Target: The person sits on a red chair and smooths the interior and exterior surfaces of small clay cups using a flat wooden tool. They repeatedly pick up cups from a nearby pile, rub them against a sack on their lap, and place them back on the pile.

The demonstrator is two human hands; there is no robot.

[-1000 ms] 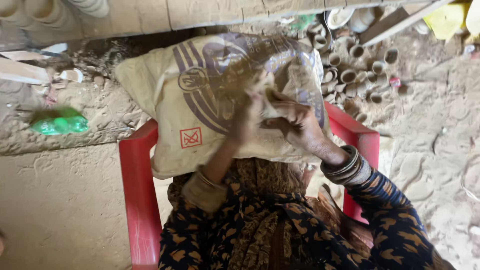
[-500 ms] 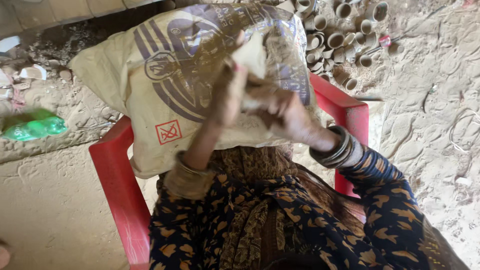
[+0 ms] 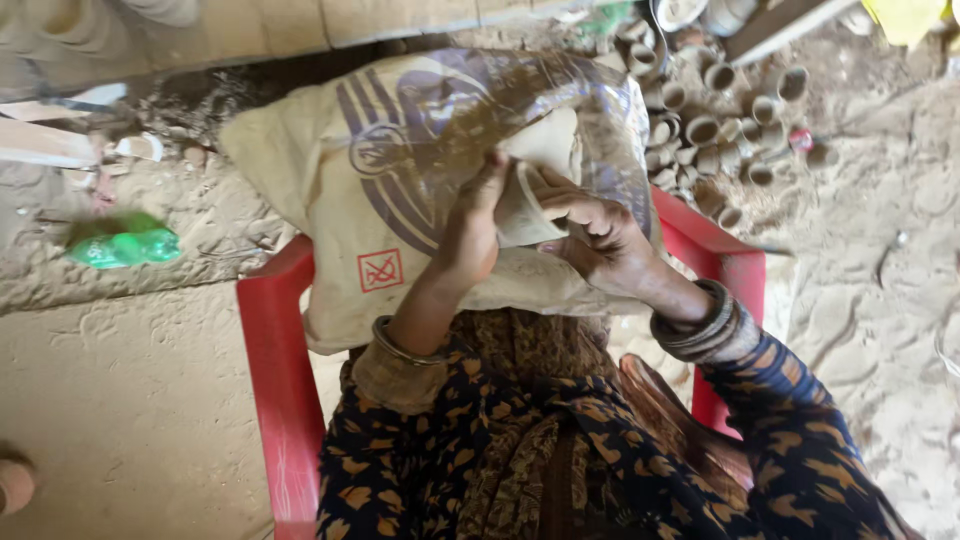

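Head view: we hold a pale clay cup (image 3: 530, 190) in both hands over a sack on a red chair.

From the left we see a crumpled green plastic bottle (image 3: 125, 245) on the dusty, footprinted sand floor (image 3: 130, 400). Next comes the glossy red plastic chair (image 3: 270, 380), carrying a bulging woven sack (image 3: 400, 180), beige with purple stripes and smeared with mud. Our left hand (image 3: 470, 235) is pressed against the cup's left side with the fingers curled on it. The cup, smooth, unfired and tapering, sits between the two hands, against the sack's face. Our right hand (image 3: 600, 240) clasps the cup from the right, fingers (image 3: 565, 195) hooked over its rim. Farther right, small round clay cups (image 3: 720, 130) lie heaped on the ground.
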